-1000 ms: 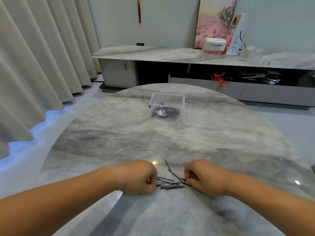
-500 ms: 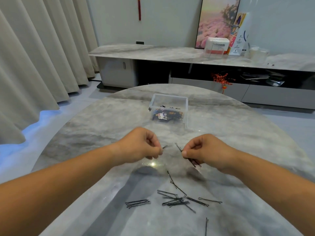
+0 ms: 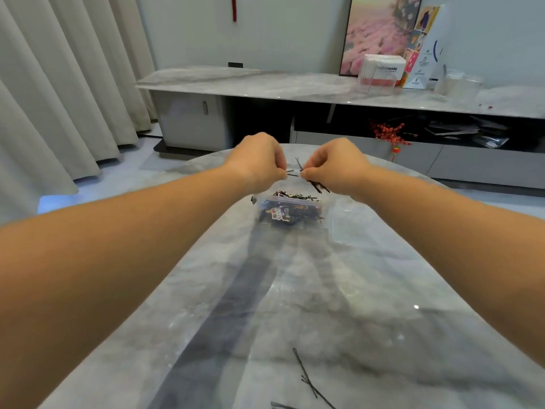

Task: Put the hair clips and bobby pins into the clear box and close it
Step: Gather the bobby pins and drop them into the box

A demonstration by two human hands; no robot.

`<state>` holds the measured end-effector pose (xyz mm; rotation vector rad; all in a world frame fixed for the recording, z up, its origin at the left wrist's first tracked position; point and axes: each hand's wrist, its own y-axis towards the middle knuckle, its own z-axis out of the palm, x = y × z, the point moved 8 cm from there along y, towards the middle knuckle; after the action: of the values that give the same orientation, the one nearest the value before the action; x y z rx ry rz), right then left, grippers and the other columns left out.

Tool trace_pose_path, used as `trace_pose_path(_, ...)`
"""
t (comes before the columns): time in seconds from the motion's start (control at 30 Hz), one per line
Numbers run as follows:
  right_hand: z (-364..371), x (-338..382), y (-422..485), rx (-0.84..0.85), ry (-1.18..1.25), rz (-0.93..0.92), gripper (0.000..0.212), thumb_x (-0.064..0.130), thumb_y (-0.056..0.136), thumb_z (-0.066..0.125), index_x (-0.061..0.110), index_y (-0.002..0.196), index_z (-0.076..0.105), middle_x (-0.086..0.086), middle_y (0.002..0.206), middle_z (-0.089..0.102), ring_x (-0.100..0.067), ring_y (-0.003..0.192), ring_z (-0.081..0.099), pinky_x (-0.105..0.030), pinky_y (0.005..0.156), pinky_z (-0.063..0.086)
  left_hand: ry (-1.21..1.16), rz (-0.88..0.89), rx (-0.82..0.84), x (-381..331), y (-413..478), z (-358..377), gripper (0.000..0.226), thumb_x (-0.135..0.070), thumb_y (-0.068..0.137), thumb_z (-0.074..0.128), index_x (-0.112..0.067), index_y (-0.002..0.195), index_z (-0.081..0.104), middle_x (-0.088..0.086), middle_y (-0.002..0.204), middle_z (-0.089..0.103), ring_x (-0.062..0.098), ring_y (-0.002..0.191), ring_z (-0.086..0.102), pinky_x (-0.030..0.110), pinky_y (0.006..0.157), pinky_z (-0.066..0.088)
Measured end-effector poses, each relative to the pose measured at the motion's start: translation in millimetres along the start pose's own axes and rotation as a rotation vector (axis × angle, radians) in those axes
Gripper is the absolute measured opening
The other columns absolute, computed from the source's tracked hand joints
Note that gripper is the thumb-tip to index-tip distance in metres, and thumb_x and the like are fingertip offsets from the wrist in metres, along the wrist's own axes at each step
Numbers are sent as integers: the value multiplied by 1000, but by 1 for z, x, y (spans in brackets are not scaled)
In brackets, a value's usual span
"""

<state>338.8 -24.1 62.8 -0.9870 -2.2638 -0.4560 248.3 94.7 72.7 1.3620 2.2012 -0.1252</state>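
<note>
The clear box (image 3: 292, 212) stands open on the marble table (image 3: 339, 305), with coloured hair clips and black bobby pins inside. Its clear lid (image 3: 352, 224) lies flat at its right side. Both hands hover just above the box's far edge. My left hand (image 3: 259, 160) pinches a few bobby pins whose tips stick out to the right. My right hand (image 3: 333, 163) grips a small bunch of bobby pins (image 3: 317, 184) that hang down over the box. More loose bobby pins (image 3: 308, 379) lie on the table near the front edge.
Beyond the table runs a long marble sideboard (image 3: 265, 81) carrying a white carton (image 3: 380, 70), a framed picture (image 3: 380, 31) and clear jars (image 3: 460, 82). Curtains (image 3: 59, 84) hang at the left. A red ornament (image 3: 389, 134) sits under the sideboard.
Both hands lifted off the pile of pins near the front edge and moved forward with pins pinched in them, now over the clear box. Some pins stayed on the table.
</note>
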Motion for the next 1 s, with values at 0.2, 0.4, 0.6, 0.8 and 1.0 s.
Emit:
trace_pose_path(0.2, 1, 2, -2, -79, -139, -114, 7, 24, 84, 72, 17, 81, 73, 3, 74, 68, -13, 70, 62, -21, 60, 45, -61, 47, -8, 15, -4, 18, 18, -21, 82, 77, -13, 98, 76, 2, 89, 73, 18, 86, 69, 35, 87, 56)
trace_pose_path(0.4, 0, -7, -58, 14, -18, -131, 6, 17, 82, 74, 18, 76, 70, 3, 68, 69, -8, 58, 59, -21, 57, 47, -195, 53, -65, 19, -50, 3, 8, -23, 84, 72, -17, 84, 67, -7, 70, 62, 10, 61, 56, 27, 64, 50)
trace_pose_path(0.6, 43, -23, -176, 458, -147, -151, 30, 43, 79, 74, 24, 102, 70, 8, 91, 69, -8, 80, 65, -21, 74, 50, 112, -4, 391, 31, -151, 30, 15, -37, 84, 68, -23, 80, 64, -12, 71, 57, 8, 68, 53, 24, 61, 40)
trace_pose_path(0.8, 78, -30, -249, 642, -323, -204, 80, 74, 66, 63, 31, 132, 48, 10, 112, 40, -10, 113, 41, -29, 102, 40, 375, 14, 660, 23, -231, 39, 30, -51, 81, 61, -22, 90, 62, -4, 92, 66, 21, 88, 62, 29, 77, 51)
trace_pose_path(1.0, 90, -14, -272, 532, -309, -298, 55, 56, 74, 70, 35, 123, 56, 11, 111, 43, -12, 111, 41, -30, 99, 39, 413, -18, 770, 29, -287, 39, 43, -47, 71, 75, -27, 102, 53, -8, 101, 50, 21, 98, 57, 33, 83, 50)
